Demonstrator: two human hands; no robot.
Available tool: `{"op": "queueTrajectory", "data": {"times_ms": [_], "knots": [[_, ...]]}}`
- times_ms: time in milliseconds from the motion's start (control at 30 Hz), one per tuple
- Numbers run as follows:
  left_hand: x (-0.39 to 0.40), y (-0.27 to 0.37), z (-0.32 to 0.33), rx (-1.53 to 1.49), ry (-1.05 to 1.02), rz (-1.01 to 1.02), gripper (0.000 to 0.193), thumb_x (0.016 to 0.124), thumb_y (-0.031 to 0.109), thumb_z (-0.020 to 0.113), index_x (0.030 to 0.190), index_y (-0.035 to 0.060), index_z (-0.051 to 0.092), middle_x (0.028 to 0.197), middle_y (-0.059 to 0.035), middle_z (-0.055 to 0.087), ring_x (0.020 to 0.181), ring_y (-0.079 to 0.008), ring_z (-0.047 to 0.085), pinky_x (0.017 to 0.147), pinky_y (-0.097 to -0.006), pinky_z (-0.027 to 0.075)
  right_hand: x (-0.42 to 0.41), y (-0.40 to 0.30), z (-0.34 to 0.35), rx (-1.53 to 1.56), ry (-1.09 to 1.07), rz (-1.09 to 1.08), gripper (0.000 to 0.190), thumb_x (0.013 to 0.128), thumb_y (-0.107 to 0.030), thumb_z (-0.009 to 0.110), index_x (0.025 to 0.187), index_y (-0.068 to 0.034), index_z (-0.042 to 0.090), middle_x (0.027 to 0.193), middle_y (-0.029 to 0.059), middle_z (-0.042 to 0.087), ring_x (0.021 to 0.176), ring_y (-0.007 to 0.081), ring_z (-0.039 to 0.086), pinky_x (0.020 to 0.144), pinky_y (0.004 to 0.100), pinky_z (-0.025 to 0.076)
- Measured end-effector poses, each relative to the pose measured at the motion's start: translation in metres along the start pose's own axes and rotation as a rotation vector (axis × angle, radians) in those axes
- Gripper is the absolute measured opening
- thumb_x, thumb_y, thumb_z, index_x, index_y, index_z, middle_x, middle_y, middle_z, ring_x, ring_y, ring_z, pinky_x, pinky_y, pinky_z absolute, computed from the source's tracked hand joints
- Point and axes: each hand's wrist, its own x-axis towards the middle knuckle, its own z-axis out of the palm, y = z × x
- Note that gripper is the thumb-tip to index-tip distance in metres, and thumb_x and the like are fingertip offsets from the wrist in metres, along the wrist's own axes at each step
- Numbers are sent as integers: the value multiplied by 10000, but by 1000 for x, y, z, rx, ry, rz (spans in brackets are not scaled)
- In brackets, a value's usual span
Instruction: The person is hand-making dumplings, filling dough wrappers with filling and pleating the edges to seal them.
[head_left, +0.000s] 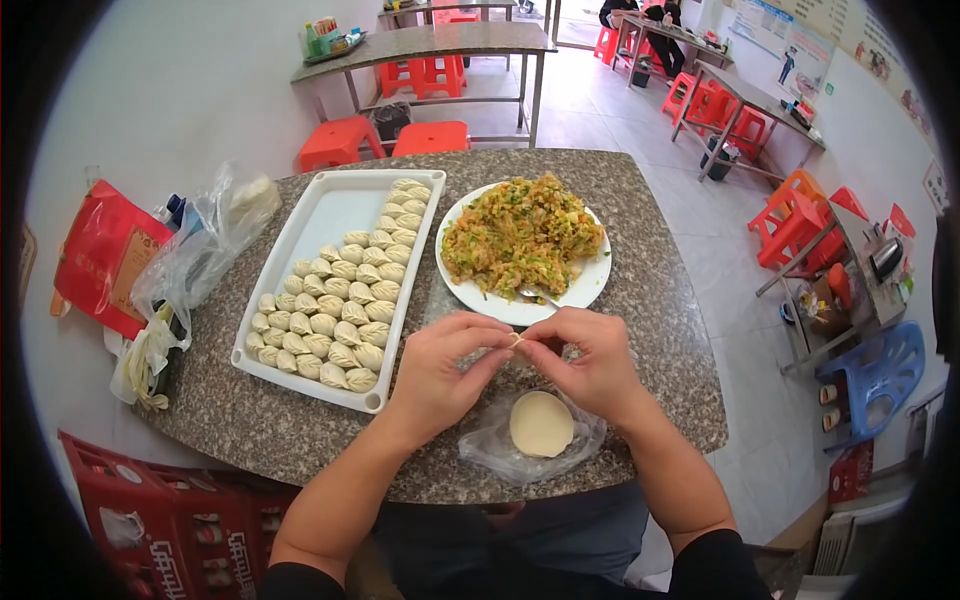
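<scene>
My left hand (448, 365) and my right hand (581, 358) meet at the near edge of the filling plate, fingertips pinching a small piece of pale dough (516, 339) between them; the fingers hide most of it. Chopped vegetable filling (525, 236) is heaped on a round white plate (480, 304), where a metal spoon (541, 298) rests at the near side. Below my hands, round dough wrappers (541, 424) lie on a clear plastic bag (491, 454). To the left, a white plastic tray (322, 206) holds rows of pleated dumplings (330, 304).
The speckled stone tabletop (660, 292) has a rounded near edge. Plastic bags (217, 232) and a red package (112, 259) lie at its left, by the wall. Red bottle crates (172, 517) stand below left. Red stools (341, 140) and other tables are beyond; people sit far off.
</scene>
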Motion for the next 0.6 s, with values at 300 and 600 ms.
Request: {"op": "queueTrajectory", "data": {"times_ms": [300, 600], "knots": [[-9, -11, 12, -1261, -75, -638, 211, 1010, 23, 721, 1209, 17, 651, 1244, -123, 712, 1166, -222, 706, 994, -416, 631, -3, 3, -2, 610, -14, 354, 110, 970, -93, 805, 997, 12, 789, 949, 43, 780, 829, 83, 707, 743, 270, 570], [-9, -15, 15, -1103, -55, -579, 188, 1023, 38, 714, 1198, 5, 655, 1217, -100, 716, 1115, -198, 718, 982, -396, 632, -1, 1, 3, 65, 115, 9, 124, 925, -68, 816, 1026, 2, 807, 879, 94, 786, 759, 135, 741, 699, 278, 578]]}}
